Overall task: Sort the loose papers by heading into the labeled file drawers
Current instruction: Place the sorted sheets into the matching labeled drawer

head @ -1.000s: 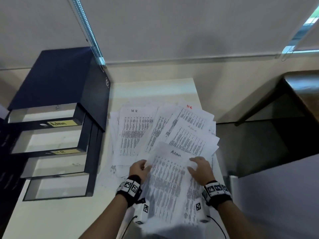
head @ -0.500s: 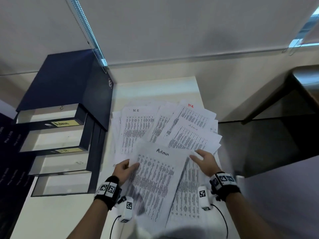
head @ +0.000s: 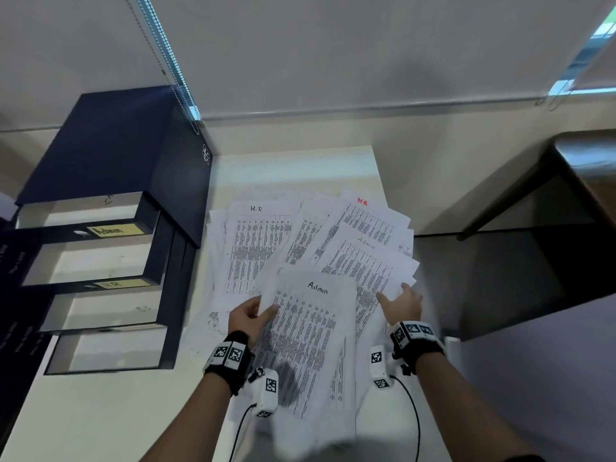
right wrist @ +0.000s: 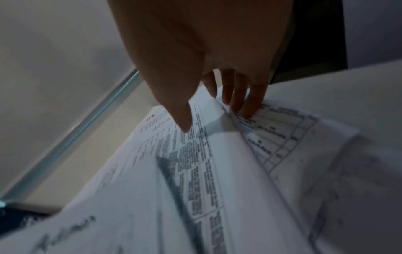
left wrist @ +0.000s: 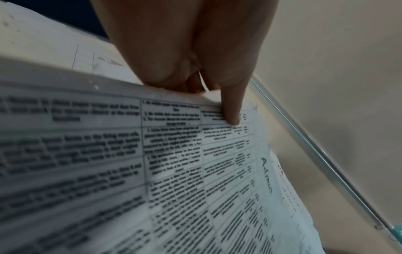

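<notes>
Left hand: left hand (head: 249, 316) pinches the left edge of the top "Admin" sheet (head: 308, 341); thumb (left wrist: 231, 110) lies on the printed face, other fingers curl beneath the edge.
Right hand: right hand (head: 401, 303) has fingers extended and spread, fingertips (right wrist: 248, 110) resting on the sheets at the right side of the pile; nothing clasped in it. The two hands are apart, one on each side of the held sheet.
Held sheet: handwritten heading "Admin" at its far end, printed table below; it is raised off the pile at the left edge and bows toward the near side.
Paper pile: loose papers (head: 333, 241) fanned across the white table (head: 100, 421), far of the hands; one sheet headed "HR" in black (head: 256, 248) at left, one headed "HR" in red (head: 370, 218) at far right, another "Admin" sheet (head: 360, 261) between them and the hands.
File drawers: dark blue drawer unit (head: 110, 155) on the table, left of the pile; four drawers pulled out in steps. Yellow label "Admin" (head: 113, 230) on the top drawer front, yellow label "HR" (head: 116, 284) on the second. Lower two labels not legible.
</notes>
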Available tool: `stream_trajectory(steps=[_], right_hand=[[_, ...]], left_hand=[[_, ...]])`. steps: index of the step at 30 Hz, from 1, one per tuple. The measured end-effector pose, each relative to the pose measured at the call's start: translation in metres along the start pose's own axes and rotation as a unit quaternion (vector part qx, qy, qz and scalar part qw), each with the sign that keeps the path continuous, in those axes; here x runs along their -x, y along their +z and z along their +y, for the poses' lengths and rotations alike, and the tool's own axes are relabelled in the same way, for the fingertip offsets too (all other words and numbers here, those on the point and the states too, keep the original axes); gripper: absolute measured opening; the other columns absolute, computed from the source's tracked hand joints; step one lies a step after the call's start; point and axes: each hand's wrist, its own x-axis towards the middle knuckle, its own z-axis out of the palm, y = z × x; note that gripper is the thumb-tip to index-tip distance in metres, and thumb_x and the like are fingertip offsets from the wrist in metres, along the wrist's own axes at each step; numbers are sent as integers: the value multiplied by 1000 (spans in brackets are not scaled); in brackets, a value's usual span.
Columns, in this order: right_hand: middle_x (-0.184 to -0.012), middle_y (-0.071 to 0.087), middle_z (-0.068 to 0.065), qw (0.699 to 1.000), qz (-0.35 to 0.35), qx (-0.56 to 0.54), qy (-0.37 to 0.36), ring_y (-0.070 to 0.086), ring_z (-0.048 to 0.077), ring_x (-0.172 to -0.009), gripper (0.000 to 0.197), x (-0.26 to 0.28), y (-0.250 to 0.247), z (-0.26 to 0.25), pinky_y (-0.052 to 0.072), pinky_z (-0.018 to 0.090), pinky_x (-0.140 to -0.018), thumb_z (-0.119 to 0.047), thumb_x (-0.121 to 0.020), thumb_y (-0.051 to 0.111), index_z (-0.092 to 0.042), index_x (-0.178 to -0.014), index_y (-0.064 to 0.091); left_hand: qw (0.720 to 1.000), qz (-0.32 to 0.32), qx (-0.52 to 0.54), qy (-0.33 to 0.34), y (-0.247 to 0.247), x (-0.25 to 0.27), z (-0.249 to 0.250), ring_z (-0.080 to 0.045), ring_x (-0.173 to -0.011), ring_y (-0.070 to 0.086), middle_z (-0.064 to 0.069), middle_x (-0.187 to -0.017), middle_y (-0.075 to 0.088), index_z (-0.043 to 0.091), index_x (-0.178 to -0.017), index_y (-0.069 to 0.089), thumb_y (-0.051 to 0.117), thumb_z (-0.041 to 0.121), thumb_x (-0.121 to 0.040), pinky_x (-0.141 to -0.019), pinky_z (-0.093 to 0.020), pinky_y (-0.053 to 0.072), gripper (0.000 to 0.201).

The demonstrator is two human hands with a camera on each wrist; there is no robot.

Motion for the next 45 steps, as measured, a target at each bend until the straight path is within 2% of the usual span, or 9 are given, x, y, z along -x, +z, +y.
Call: stream_trajectory(steps=[7, 13, 16, 20, 28, 29, 33, 39, 45], right_hand=[[-89, 65, 10, 999, 12, -27, -22, 67, 31, -93, 37, -10, 3, -1, 54, 37, -83, -26, -72, 85, -6, -93, 63], [-56, 55, 12, 986, -12, -109, -129, 44, 17, -54, 35, 0, 8, -10, 37, 26, -56, -26, -79, 81, -5, -61, 58], [-79, 67, 12, 978, -109, -105, -146, 58, 19, -74, 28, 11, 9, -15, 47, 32, -76, -33, -91, 67, -6, -89, 69], [-144, 51, 6, 962, -196, -162, -96, 48, 23, -133, 102, 13, 44, 0, 36, 50, -113, -82, -72, 48, -9, -143, 46], [-100, 71, -3, 970, -152, -89, -166, 68, 19, -98, 38, 85, 60, -38, 52, 29, -83, -36, -82, 77, -14, -112, 70], [-95, 74, 1, 973, -136, -71, -172, 69, 17, -87, 31, 82, 65, -37, 54, 27, -76, -31, -82, 78, -12, -106, 74], [-65, 66, -6, 980, -110, -51, -156, 58, 11, -61, 10, 78, 66, -39, 37, 11, -49, -24, -84, 76, -20, -77, 71], [-60, 61, -5, 990, -72, -47, -108, 53, 12, -58, 14, 71, 56, -25, 39, 20, -52, -17, -89, 69, -13, -76, 68], [-89, 68, 3, 986, -79, -90, -119, 62, 22, -82, 18, 73, 59, -31, 49, 26, -71, -17, -96, 60, -11, -110, 69]], left_hand=[[999, 17, -24, 23, 3, -2, 32, -8, -56, 38, 13, -57, 44, 22, -62, 42, 76, 36, -82, -55, -15, 33, 41], [998, -30, -46, 31, -6, -14, 29, -30, -78, 69, -16, -87, 72, 20, -107, 64, 88, 12, -68, -70, -41, 61, 47], [996, -49, -61, 29, -12, -12, 30, -27, -83, 70, -8, -90, 74, 9, -107, 68, 86, 6, -69, -65, -24, 59, 43], [998, -45, -33, -21, -22, -17, 19, -24, -91, 65, -7, -106, 68, 6, -118, 61, 85, -3, -66, -62, -21, 54, 57], [999, -6, 23, -35, -45, -16, 9, -13, -72, 37, -5, -74, 64, 13, -82, 69, 70, 40, -84, -67, -28, 51, 27], [999, -1, 23, -33, -49, -18, 7, -31, -107, 61, -8, -83, 72, 10, -90, 72, 76, 37, -80, -70, -33, 56, 29], [999, 34, 35, -11, -65, -19, 20, -18, -69, 67, -6, -79, 74, 8, -84, 72, 90, 10, -63, -57, -21, 54, 27], [990, 84, 111, -29, -87, -40, 28, -33, -103, 65, -16, -103, 69, -2, -118, 65, 80, 39, -78, -99, -40, 50, 59], [990, 102, 88, -43, -90, -58, 25, -19, -100, 59, -8, -109, 65, -3, -122, 63, 68, 21, -91, -88, -23, 43, 40]])
